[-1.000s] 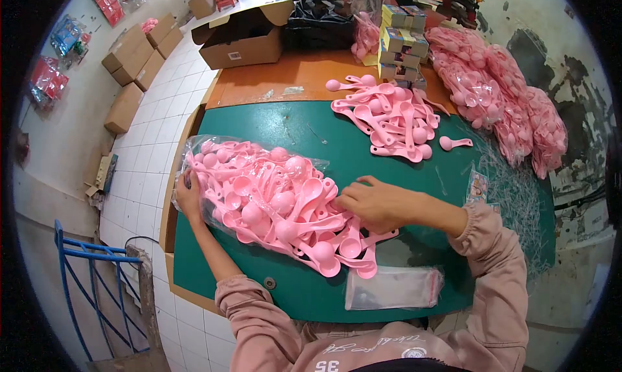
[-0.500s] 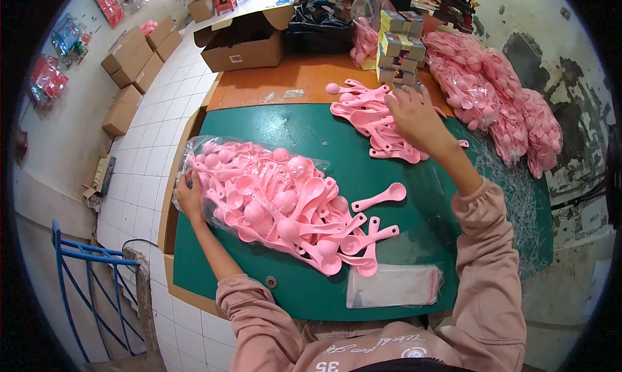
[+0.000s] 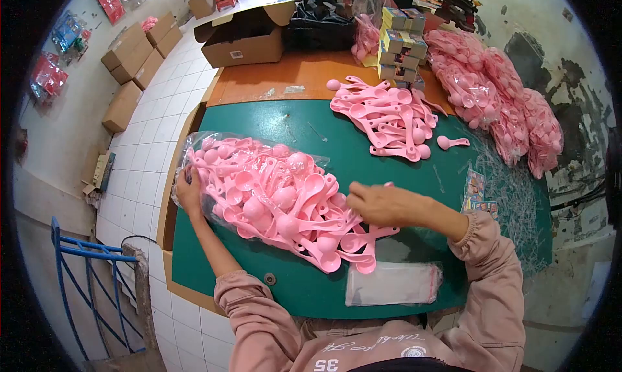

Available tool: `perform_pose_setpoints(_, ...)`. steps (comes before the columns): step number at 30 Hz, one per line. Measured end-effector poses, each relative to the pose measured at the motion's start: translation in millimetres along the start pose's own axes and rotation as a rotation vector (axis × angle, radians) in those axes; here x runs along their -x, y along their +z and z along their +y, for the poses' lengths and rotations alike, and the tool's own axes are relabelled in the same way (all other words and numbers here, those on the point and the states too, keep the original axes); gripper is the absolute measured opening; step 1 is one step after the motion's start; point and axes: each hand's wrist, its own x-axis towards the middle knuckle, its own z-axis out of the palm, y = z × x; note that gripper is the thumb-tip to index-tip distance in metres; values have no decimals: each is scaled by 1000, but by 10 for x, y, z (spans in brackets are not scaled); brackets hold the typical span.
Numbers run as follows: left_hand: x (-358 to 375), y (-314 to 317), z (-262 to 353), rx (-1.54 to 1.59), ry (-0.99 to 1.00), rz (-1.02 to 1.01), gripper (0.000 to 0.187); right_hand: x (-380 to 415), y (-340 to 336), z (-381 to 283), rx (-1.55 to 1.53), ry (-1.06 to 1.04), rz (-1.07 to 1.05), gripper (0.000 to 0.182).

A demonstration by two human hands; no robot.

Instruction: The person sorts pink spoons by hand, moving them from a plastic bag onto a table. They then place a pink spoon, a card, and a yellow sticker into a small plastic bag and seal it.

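On a green bench [image 3: 291, 129], the left hand [image 3: 189, 194] grips a plastic bag [image 3: 214, 155] at frame left; the right hand [image 3: 379, 203] closes on pink spoons [image 3: 285, 207] spilling at centre.

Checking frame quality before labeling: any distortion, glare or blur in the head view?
Head view: strong fisheye, with black corners and the table edges bowed. Light is even and soft, shadows faint. Mild glare on the bag film over the near spoons and on the flat sleeve. The right hand is slightly soft; the left hand and far pile look sharp.
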Motion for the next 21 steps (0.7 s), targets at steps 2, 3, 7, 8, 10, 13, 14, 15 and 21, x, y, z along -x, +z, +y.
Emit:
perform_pose_setpoints(2, 14, -10, 24, 46, -1, -12, 36, -48, 42, -102, -64, -47, -22, 24)
perform_pose_setpoints(3, 7, -12, 24, 14, -3, -10, 36, -59, 37, -129, -122, -95, -41, 28)
perform_pose_setpoints(7, -22, 4, -22, 52, 4, -21, 37, -53, -61, -40, -65, -52, -71, 21)
perform_pose_setpoints(8, -25, 12, -42, 52, 3, -21, 37, -40, -93, -25, -34, -58, -107, 20)
perform_pose_setpoints(10, -39, 24, -73, 24, 9, -9, 37, 2, -51, 58, -43, -79, -22, 20)
perform_pose_setpoints(13, -66, 38, -136, 1, 34, -1, 36, 60, -322, 237, -58, -58, 120, 20)
perform_pose_setpoints(14, -50, 32, -141, -3, 29, -4, 36, 40, -398, 385, 52, 36, 155, 21)
perform_pose_setpoints(15, -33, 0, -80, 5, 13, -17, 36, 23, -467, 531, 162, 131, 191, 22)
perform_pose_setpoints(21, -40, 24, -78, 59, 44, 26, 33, 132, -307, 595, 621, 284, 519, 43)
